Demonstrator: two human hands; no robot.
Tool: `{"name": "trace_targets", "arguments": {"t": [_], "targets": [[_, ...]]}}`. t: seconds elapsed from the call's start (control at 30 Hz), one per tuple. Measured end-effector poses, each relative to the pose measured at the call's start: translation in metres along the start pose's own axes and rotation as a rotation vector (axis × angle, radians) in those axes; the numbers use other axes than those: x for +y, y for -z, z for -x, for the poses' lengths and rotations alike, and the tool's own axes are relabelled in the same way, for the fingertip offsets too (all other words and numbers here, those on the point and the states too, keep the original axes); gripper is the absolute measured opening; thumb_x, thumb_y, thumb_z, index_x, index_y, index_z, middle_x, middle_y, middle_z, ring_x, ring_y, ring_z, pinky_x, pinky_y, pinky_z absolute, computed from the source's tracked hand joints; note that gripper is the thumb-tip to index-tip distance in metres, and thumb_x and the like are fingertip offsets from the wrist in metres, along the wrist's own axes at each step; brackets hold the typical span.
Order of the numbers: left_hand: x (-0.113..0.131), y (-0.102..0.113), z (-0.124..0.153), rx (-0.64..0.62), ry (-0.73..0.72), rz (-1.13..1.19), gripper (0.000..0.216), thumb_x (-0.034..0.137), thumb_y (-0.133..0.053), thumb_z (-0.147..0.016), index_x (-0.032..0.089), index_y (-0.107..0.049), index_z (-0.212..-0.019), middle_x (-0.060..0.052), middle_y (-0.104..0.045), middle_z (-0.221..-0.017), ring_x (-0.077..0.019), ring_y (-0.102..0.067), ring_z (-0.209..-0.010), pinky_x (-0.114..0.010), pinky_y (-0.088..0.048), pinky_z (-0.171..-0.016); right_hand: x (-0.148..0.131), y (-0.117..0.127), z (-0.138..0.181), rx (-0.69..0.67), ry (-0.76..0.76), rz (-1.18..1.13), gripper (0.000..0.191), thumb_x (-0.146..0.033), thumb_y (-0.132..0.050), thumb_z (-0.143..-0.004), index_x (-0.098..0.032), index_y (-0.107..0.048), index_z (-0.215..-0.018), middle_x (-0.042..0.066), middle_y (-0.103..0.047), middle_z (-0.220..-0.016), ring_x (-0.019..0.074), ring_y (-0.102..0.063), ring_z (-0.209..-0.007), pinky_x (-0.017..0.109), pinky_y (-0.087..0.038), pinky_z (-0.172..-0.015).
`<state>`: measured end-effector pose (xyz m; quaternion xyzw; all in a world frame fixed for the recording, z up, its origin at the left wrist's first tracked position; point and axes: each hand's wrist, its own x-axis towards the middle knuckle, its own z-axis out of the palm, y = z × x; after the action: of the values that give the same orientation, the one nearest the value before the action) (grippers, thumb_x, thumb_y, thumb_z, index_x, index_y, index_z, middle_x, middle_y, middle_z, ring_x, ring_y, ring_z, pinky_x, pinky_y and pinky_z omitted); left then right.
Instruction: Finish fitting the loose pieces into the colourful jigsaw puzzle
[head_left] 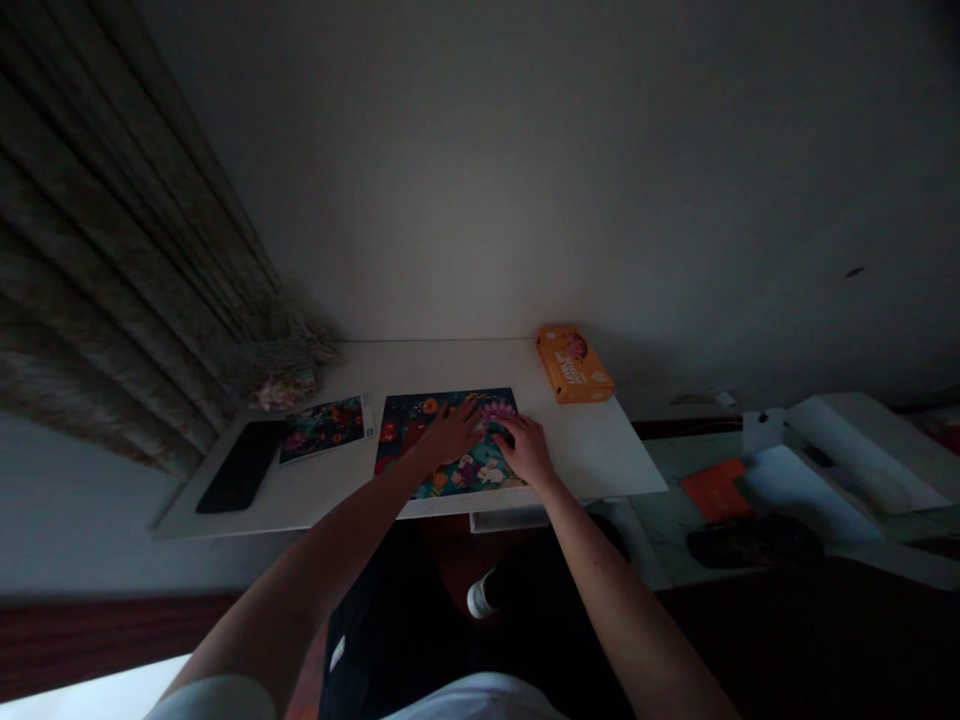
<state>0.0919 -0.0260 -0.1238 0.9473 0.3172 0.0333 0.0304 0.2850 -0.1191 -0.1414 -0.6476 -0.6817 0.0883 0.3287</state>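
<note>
A colourful jigsaw puzzle (pixel 405 432) with flowers and a white rabbit lies flat near the front edge of the white table. My left hand (pixel 454 432) rests on its middle, palm down, with the fingers stretched out. At the puzzle's right side is my right hand (pixel 527 447), its fingers bent over the surface and the thumb apart from them. I see nothing held in either hand. The hands cover part of the picture, including some of a pink flower (pixel 498 410).
Left of the puzzle lie a picture sheet (pixel 326 428) and a long black object (pixel 241 466). An orange puzzle box (pixel 574 364) stands at the back right. Curtains (pixel 127 220) hang on the left. A lower surface on the right holds an orange sheet (pixel 716 490) and a white open box (pixel 814 495).
</note>
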Motion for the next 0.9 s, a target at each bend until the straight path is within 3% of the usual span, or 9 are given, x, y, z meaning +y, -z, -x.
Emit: {"name": "trace_targets", "arguments": {"t": [0.17, 0.47, 0.6, 0.77, 0.9], "targets": [[0.0, -0.004, 0.006, -0.01, -0.033, -0.037, 0.059, 0.048, -0.032, -0.109, 0.02, -0.04, -0.161, -0.016, -0.036, -0.168, -0.0325, -0.029, -0.158, -0.063, -0.026, -0.125, 0.002, 0.0, -0.001, 0.004, -0.001, -0.025, 0.032, -0.023, -0.063, -0.095, -0.027, -0.071, -0.126, 0.009, -0.073, -0.128, 0.0298, -0.063, -0.121, 0.048, -0.045, -0.107], [0.0, -0.001, 0.01, 0.004, -0.02, -0.006, 0.059, 0.045, -0.031, -0.109, 0.022, -0.037, -0.163, -0.015, -0.035, -0.169, -0.0308, -0.032, -0.157, -0.061, -0.024, -0.126, 0.009, -0.001, -0.001, 0.047, -0.041, -0.054, 0.034, -0.023, -0.07, -0.088, -0.024, -0.068, -0.121, 0.01, -0.074, -0.117, 0.0294, -0.064, -0.113, 0.046, -0.046, -0.103], [0.001, -0.002, 0.034, 0.067, 0.033, 0.018, 0.057, 0.044, -0.031, -0.11, 0.026, -0.034, -0.164, -0.011, -0.036, -0.169, -0.027, -0.03, -0.158, -0.058, -0.024, -0.127, 0.005, -0.001, 0.0, 0.064, -0.051, -0.036, 0.037, -0.026, -0.07, -0.087, -0.024, -0.067, -0.124, 0.012, -0.072, -0.121, 0.031, -0.063, -0.116, 0.048, -0.045, -0.105], [0.004, -0.01, 0.07, 0.092, 0.145, 0.022, 0.058, 0.05, -0.038, -0.108, 0.03, -0.039, -0.162, -0.009, -0.04, -0.167, -0.0297, -0.036, -0.155, -0.059, -0.023, -0.128, 0.007, -0.006, 0.002, 0.064, -0.088, 0.033, 0.032, -0.025, -0.064, -0.091, -0.023, -0.069, -0.123, 0.014, -0.073, -0.117, 0.032, -0.063, -0.114, 0.05, -0.044, -0.103], [0.009, -0.012, 0.079, 0.096, 0.162, 0.017, 0.062, 0.053, -0.036, -0.108, 0.027, -0.035, -0.164, -0.01, -0.038, -0.168, -0.0293, -0.033, -0.157, -0.06, -0.021, -0.128, 0.018, -0.011, 0.0, 0.082, -0.091, -0.001, 0.031, -0.024, -0.065, -0.091, -0.023, -0.069, -0.122, 0.013, -0.074, -0.117, 0.0305, -0.064, -0.113, 0.047, -0.047, -0.101]]}}
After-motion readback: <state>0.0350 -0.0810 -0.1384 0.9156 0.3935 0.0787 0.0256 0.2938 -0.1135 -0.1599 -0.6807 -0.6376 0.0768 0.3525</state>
